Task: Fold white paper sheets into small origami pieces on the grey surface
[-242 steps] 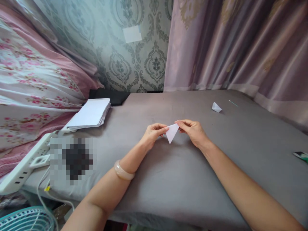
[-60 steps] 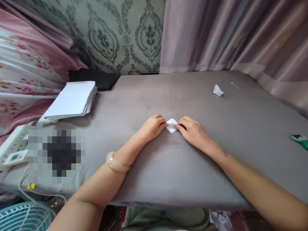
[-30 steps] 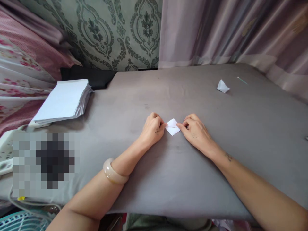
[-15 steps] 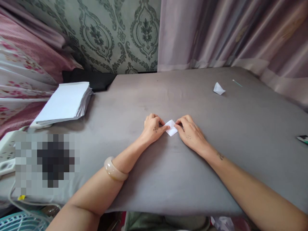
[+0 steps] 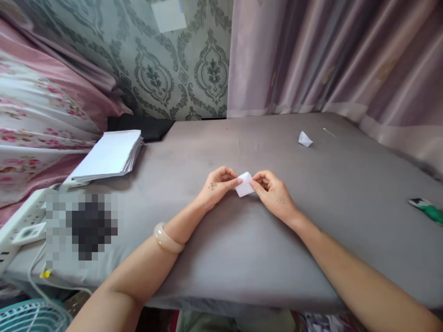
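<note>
A small folded piece of white paper (image 5: pixel 244 186) is held between my two hands, over the middle of the grey-covered table (image 5: pixel 214 258). My left hand (image 5: pixel 221 182) pinches its left corner between thumb and fingers; a pale bangle (image 5: pixel 168 238) circles that forearm. On the opposite side, my right hand (image 5: pixel 272 191) grips the right corner in the same way, fingers curled behind the thumb. Farther back to the right lies another folded white paper piece (image 5: pixel 305 139), apart from both hands.
At the left a thick stack of white paper (image 5: pixel 109 154) lies before a black folded cloth (image 5: pixel 141 127). White power strips (image 5: pixel 24 214) and cables sit along the left edge. A green and white object (image 5: pixel 429 211) is at the far right. A thin stick (image 5: pixel 329 132) lies near the curtain.
The folded paper has turned and been raised slightly off the table, now showing a squarer flat face. Both hands still pinch it. The camera view has tilted up and shifted left.
</note>
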The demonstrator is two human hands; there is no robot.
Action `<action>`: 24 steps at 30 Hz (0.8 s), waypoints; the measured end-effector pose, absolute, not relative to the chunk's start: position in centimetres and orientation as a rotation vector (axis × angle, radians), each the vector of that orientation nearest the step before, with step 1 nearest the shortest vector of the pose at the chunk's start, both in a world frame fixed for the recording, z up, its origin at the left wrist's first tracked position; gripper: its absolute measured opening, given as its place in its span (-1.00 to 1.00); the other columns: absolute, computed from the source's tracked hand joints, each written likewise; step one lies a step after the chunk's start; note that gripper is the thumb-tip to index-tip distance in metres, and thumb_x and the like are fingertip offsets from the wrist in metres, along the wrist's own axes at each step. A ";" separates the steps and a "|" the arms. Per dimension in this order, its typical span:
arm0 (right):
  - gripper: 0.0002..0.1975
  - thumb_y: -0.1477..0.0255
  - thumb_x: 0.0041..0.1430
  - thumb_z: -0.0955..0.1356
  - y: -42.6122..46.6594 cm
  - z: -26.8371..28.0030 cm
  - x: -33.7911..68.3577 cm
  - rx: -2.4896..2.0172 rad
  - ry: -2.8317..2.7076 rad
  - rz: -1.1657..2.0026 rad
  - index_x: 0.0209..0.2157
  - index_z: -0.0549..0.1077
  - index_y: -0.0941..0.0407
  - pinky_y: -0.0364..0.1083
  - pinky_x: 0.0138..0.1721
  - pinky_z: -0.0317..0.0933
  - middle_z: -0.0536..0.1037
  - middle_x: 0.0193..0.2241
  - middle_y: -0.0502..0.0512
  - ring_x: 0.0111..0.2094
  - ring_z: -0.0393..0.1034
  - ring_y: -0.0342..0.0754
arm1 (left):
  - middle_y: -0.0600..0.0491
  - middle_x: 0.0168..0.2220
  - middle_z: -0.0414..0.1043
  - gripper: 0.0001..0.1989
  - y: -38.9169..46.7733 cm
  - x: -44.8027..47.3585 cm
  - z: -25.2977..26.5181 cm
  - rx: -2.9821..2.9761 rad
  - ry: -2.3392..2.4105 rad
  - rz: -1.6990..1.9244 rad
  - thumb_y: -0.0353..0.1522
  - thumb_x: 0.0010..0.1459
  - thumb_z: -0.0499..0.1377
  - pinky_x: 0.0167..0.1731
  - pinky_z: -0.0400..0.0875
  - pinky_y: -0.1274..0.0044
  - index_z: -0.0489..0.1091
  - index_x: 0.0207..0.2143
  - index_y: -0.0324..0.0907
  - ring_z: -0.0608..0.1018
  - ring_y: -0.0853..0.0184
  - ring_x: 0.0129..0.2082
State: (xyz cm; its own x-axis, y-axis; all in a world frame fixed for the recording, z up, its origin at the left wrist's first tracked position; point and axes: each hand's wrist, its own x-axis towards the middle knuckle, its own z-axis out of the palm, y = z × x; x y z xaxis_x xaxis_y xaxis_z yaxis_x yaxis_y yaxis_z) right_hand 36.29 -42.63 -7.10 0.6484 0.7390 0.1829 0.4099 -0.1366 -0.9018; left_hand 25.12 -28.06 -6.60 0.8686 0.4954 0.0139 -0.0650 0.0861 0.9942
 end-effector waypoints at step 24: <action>-0.59 0.05 0.11 0.35 -43.1 -4.6 34.0 -1.639 -0.827 0.801 -0.42 0.46 0.15 -0.20 -0.64 0.06 0.54 -0.56 0.04 -0.68 0.23 -0.25 | -0.03 -0.53 0.47 -0.75 -29.0 24.7 -5.3 1.003 0.445 0.234 -0.31 -0.09 0.38 -0.39 0.34 0.49 0.45 -0.48 -0.33 0.50 0.34 -0.50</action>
State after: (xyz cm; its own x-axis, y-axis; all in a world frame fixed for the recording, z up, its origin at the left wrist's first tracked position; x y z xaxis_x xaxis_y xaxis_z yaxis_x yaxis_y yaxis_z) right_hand 34.04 -43.12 -4.65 0.5311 0.8426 -0.0894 0.1166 -0.1771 -0.9773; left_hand 24.68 -29.03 -5.33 0.8864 0.3887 -0.2516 0.0128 0.5227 0.8524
